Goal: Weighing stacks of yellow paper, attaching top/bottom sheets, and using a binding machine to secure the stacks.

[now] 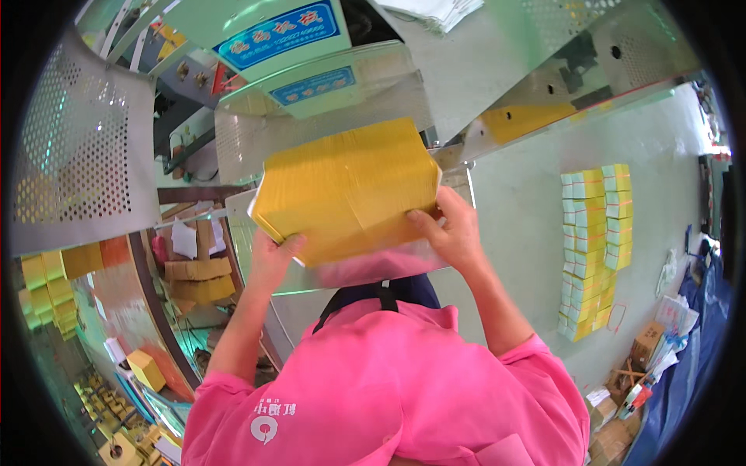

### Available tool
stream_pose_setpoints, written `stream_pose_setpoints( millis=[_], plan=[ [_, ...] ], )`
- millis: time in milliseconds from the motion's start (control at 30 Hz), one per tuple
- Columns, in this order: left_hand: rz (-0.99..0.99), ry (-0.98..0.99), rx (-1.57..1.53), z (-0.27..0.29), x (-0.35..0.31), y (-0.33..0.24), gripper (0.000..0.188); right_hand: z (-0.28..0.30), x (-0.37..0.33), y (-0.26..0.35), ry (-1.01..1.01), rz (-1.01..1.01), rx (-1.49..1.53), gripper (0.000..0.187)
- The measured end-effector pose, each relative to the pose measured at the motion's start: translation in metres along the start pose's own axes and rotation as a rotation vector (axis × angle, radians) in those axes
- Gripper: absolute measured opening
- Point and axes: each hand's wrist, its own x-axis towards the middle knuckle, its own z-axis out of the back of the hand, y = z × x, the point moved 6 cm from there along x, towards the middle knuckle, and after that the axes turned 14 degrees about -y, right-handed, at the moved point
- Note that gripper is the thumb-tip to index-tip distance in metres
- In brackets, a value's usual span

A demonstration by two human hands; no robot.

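Between my two hands is a thick stack of yellow paper sheets (350, 186), with pale edges showing at its left and right ends. It is held slightly tilted above a shiny metal worktop of a machine. My left hand (273, 252) grips the near left corner, thumb on top and fingers hidden underneath. At the right end my right hand (452, 231) clasps the stack, its thumb lying on the yellow face. Just beyond the stack stands a clear plastic guard (241, 128) on the machine.
A pale machine housing with a blue label (276, 35) rises ahead. Perforated metal panels (81, 155) stand at left. Banded bundles of yellow paper (587, 248) lie in rows on the floor at right. Cardboard boxes (649, 342) and a blue tarp (691, 334) line the far right.
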Motion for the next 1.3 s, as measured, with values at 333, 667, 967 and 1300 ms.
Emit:
stream_pose_setpoints(
  millis=[333, 667, 967, 1300],
  plan=[
    [0.378, -0.106, 0.247, 0.025, -0.007, 0.052, 0.055, -0.024, 0.008, -0.064, -0.020, -0.168, 0.150, 0.033],
    [0.530, -0.063, 0.264, 0.034, -0.008, 0.063, 0.068, -0.024, 0.010, -0.080, -0.036, -0.376, 0.276, 0.023],
    [0.516, -0.115, 0.176, 0.022, -0.013, 0.054, 0.069, -0.014, 0.024, -0.056, -0.117, -0.016, 0.037, 0.021],
    [0.536, -0.297, 0.042, 0.059, -0.012, 0.095, 0.055, -0.034, 0.022, -0.091, -0.067, -0.161, 0.270, 0.016]
  ],
)
